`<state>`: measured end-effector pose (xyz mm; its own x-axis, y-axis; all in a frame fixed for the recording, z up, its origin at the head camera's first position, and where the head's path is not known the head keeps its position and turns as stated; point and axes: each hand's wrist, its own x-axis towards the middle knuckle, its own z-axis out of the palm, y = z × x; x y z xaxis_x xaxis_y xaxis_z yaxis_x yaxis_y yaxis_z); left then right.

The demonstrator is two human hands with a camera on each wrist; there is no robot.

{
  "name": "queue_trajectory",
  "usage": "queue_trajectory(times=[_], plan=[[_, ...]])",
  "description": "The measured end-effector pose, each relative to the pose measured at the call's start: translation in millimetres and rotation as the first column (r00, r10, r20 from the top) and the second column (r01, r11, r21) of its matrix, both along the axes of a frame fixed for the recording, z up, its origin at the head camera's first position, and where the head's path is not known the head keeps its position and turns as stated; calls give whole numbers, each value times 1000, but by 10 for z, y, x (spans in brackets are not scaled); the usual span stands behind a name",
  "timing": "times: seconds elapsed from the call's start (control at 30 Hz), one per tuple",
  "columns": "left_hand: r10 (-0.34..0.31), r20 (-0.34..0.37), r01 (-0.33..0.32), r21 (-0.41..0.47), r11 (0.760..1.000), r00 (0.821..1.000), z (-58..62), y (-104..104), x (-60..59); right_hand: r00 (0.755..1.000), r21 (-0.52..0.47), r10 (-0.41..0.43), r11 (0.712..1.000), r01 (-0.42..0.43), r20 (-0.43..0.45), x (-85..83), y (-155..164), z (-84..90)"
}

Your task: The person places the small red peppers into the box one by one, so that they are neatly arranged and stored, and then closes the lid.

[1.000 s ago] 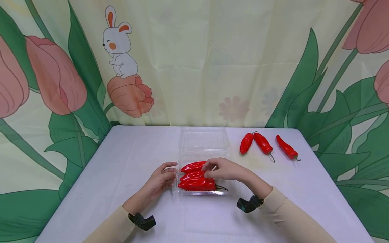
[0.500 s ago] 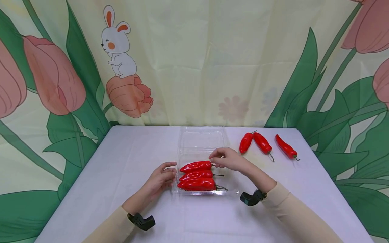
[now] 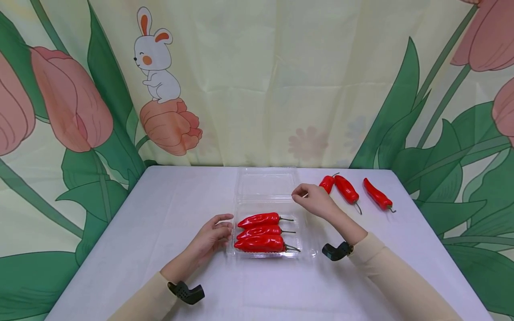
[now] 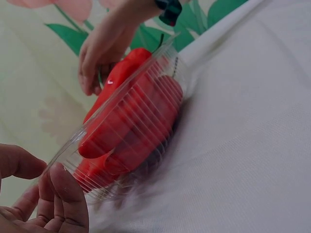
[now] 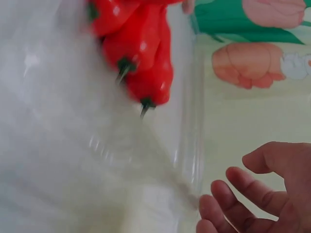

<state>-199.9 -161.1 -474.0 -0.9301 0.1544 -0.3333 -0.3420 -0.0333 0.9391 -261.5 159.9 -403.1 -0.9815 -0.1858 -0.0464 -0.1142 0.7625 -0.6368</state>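
A: White table [image 3: 160, 214] with a clear box [image 3: 309, 249] holding three peppers [image 3: 259, 232]. Hands?

B: Left hand [image 3: 210, 238] touches the box, relaxed; right hand [image 3: 315, 200] hovers beside it, empty, loosely curled. An elbow nudge might slide the light box.

chili [image 3: 327, 183] part hidden behind rt hand [image 3: 314, 200] (loose one)

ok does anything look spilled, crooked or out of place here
Nothing stands out. Three red peppers lie side by side in the open clear container; three more peppers lie loose on the table.
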Motion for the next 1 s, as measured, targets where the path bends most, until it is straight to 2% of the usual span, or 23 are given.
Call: queue_trajectory(times=[0.17,0.37,0.5,0.6,0.73,0.87,1.0], plan=[[1,1,-1,-2,1000,1000,2,3,13,999,45,-32,998,32,-15,-69,130,-47],[5,-5,-5,-9,1000,1000,-5,0,17,999,62,-29,998,31,-18,-154,250,-95],[0,-7,0,-13,1000,1000,-15,0,6,998,95,-31,995,36,-61,-231,333,-141],[-2,-7,2,-13,1000,1000,-21,-5,1,995,158,-22,987,38,-100,-295,395,-198],[-3,-11,3,-14,1000,1000,-24,-10,-4,988,261,25,965,16,-151,-359,491,-274],[-3,-8,2,-16,1000,1000,-8,-7,4,970,334,103,942,-24,-220,-422,607,-336],[1,-7,-1,-18,1000,1000,0,-2,7,953,427,177,902,-57,-247,-495,731,-391]])
